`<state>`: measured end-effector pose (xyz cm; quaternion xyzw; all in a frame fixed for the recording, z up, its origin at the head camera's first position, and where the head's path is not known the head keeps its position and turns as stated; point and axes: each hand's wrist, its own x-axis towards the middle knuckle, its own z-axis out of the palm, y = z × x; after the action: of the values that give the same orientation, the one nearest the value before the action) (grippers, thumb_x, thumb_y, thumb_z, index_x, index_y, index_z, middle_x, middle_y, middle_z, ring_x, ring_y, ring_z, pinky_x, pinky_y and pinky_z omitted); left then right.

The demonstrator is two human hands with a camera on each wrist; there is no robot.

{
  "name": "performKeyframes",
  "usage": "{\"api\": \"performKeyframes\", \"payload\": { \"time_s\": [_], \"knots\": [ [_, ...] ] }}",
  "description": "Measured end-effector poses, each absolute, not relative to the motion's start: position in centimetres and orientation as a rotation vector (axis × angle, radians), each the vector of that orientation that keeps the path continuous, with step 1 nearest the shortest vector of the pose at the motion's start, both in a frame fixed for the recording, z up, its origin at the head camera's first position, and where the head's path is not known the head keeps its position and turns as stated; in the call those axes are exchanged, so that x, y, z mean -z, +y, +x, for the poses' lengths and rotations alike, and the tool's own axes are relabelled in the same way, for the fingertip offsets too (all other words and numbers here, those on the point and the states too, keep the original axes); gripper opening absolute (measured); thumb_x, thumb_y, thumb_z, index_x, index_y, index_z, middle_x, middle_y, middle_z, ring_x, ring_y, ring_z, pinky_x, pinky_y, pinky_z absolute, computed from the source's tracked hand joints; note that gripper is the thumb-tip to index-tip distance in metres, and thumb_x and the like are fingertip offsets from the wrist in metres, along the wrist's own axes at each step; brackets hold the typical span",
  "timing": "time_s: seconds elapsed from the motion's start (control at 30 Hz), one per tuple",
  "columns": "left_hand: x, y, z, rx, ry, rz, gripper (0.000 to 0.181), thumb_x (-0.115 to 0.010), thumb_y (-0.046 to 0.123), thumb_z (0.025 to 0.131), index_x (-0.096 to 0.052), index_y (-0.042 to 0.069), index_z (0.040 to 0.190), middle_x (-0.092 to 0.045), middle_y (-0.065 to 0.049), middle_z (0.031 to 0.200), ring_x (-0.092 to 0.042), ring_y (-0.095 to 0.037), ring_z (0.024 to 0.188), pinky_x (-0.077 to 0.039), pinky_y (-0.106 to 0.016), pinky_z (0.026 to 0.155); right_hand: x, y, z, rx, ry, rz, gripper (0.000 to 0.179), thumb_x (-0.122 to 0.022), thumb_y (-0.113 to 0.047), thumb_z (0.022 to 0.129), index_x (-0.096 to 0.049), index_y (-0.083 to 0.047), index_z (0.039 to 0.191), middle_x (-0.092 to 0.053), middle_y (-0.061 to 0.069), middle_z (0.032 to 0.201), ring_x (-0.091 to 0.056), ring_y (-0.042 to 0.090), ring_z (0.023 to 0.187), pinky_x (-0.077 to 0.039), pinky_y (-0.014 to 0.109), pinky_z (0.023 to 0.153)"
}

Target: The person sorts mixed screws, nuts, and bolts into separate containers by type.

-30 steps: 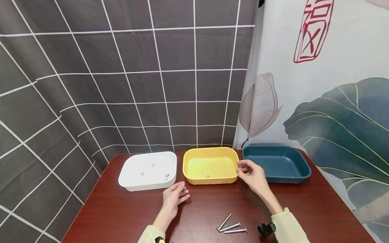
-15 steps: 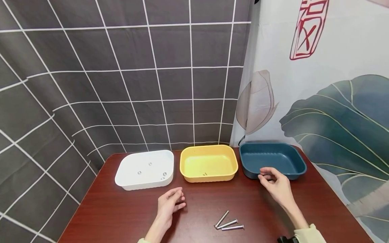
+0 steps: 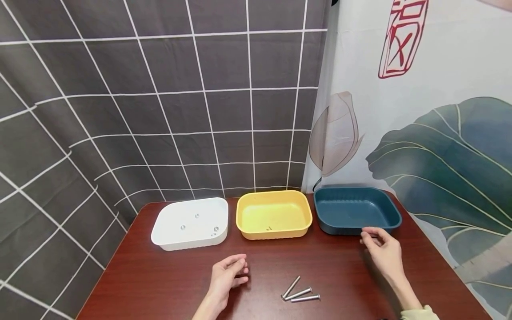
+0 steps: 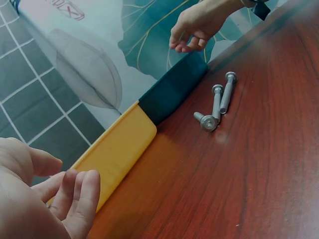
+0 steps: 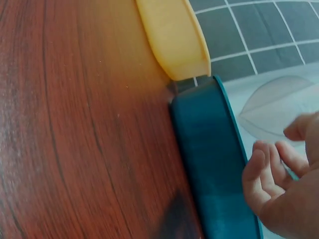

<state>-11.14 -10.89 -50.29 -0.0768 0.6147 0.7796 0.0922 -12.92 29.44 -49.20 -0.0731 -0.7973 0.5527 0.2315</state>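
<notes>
My right hand (image 3: 384,253) is at the near side of the dark blue tray (image 3: 340,230), fingertips overlapping its front rim in the head view. Its fingers bend loosely, and nothing shows between them and the thumb in the right wrist view. In front of the yellow tray (image 3: 276,234) my left hand (image 3: 228,278) hovers with relaxed fingers, holding nothing. Three silver bolts lie loose on the table between the hands: one slanted bolt (image 3: 290,287), a middle bolt (image 3: 298,294) and a front bolt (image 3: 306,298).
A white tray (image 3: 192,245) stands at the left, with several small shiny round pieces (image 3: 216,229) inside. Small dark bits (image 3: 269,228) lie in the yellow tray. All three trays line the back of the red-brown table (image 3: 168,284), before a grey grid curtain (image 3: 228,111).
My right hand has moved right and nearer, from the yellow tray's right rim to the blue tray's front. My left hand has drawn back slightly from the trays.
</notes>
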Motion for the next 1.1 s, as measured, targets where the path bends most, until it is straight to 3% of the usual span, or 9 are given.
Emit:
{"api": "performKeyframes", "payload": {
  "time_s": [0.17,0.4,0.7,1.1],
  "knots": [
    [50.6,-10.6,-10.8,-2.299,1.826,-0.227,0.025,-0.063,0.003,0.097,-0.066,-0.012,0.117,-0.068,-0.005,0.085,-0.066,-0.013,0.074,-0.064,-0.027,0.063,49.2,30.5,-12.9,-1.582,-2.066,-0.468,0.023,-0.063,-0.007,0.098,-0.062,0.011,0.111,-0.065,-0.017,0.075,-0.064,-0.002,0.063,-0.057,0.015,0.051],
    [50.5,-10.4,-10.8,-2.300,1.832,-0.201,0.027,-0.063,0.003,0.097,-0.064,-0.013,0.118,-0.068,-0.005,0.085,-0.066,-0.013,0.074,-0.063,-0.025,0.062,49.0,33.0,-13.0,-1.514,-2.040,-0.708,0.026,-0.061,-0.014,0.098,-0.059,0.004,0.116,-0.058,-0.024,0.066,-0.060,-0.004,0.055,-0.054,0.012,0.047],
    [50.6,-10.1,-10.9,-2.300,1.817,-0.201,0.026,-0.063,0.002,0.097,-0.064,-0.013,0.118,-0.067,-0.004,0.084,-0.066,-0.013,0.073,-0.063,-0.024,0.060,48.3,36.4,-14.0,-1.848,-1.856,-0.919,0.015,-0.057,-0.023,0.101,-0.049,-0.016,0.112,-0.056,-0.013,0.075,-0.063,0.001,0.057,-0.061,0.024,0.048],
    [50.6,-9.8,-10.9,-2.312,1.793,-0.197,0.026,-0.063,0.000,0.096,-0.063,-0.013,0.119,-0.068,-0.006,0.085,-0.066,-0.012,0.072,-0.062,-0.024,0.059,47.7,37.9,-15.8,-2.055,-1.836,-0.933,0.015,-0.053,-0.026,0.104,-0.047,-0.016,0.112,-0.057,-0.010,0.074,-0.066,0.005,0.061,-0.063,0.029,0.058]
  ]
}}
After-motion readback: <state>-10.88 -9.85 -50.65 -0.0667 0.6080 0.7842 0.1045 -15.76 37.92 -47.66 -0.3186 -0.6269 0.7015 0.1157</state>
